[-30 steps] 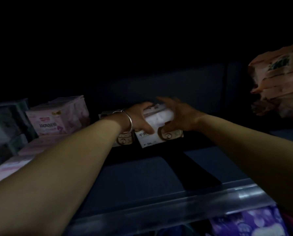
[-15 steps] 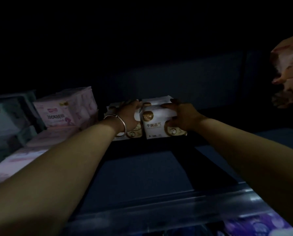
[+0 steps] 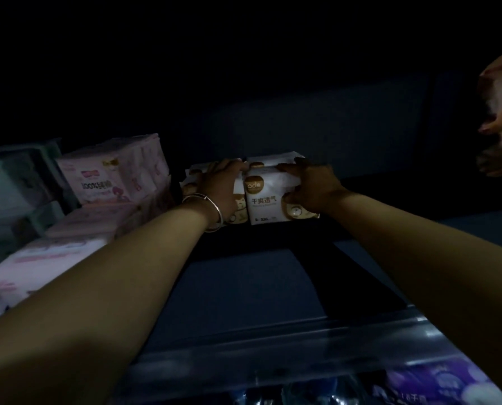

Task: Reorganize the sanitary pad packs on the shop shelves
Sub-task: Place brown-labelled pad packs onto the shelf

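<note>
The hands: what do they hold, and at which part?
Right hand grips the right white pack at its right side. Left hand grips the left pack from the front.

The scene is very dim, lit only faintly from the viewer's side, and the whole upper part is lost in black. A dark blue shelf (image 3: 238,287) runs across the middle, its surface bare and matte toward the front edge. Behind it stands a dark blue back panel (image 3: 317,118), barely lighter than the darkness above it, with a faint vertical seam toward the right. Along the shelf's front edge lies a clear plastic price rail (image 3: 302,355) that catches a weak glint. Deep shadows fall across the shelf surface near its back edge.
</note>
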Motion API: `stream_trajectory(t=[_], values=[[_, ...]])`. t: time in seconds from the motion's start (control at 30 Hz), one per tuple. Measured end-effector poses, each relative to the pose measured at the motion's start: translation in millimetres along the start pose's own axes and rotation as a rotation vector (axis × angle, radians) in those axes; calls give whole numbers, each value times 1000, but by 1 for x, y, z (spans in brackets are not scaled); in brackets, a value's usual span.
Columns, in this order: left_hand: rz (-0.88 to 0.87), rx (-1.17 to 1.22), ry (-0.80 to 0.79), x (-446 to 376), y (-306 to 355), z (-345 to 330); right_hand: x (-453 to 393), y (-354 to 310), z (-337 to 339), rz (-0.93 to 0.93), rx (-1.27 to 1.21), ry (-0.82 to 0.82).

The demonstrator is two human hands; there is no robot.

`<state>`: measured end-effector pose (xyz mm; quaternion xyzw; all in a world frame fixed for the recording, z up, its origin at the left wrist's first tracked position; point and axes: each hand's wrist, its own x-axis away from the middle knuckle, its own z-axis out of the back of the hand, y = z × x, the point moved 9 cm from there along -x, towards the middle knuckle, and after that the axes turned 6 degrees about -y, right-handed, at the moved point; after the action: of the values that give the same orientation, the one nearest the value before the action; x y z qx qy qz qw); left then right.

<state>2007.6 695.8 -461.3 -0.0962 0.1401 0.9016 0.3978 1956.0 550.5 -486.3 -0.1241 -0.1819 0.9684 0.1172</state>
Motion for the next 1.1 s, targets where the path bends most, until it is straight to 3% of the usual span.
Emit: stream_trajectory(t=[0.33,0.6,0.77,0.93,1.1], values=[[61,-10,13,50,11,8,63,-19,19,-27,157,51],[-96,73,154,162,72,24,190,-55,29,185,155,250],[-119,80,205,255,108,2,292,-64,2,336,141,368],[-27,163,24,341,105,-85,365,-34,-77,261,144,233],[126,104,-364,405,82,-203,411,15,-185,157,160,-96]])
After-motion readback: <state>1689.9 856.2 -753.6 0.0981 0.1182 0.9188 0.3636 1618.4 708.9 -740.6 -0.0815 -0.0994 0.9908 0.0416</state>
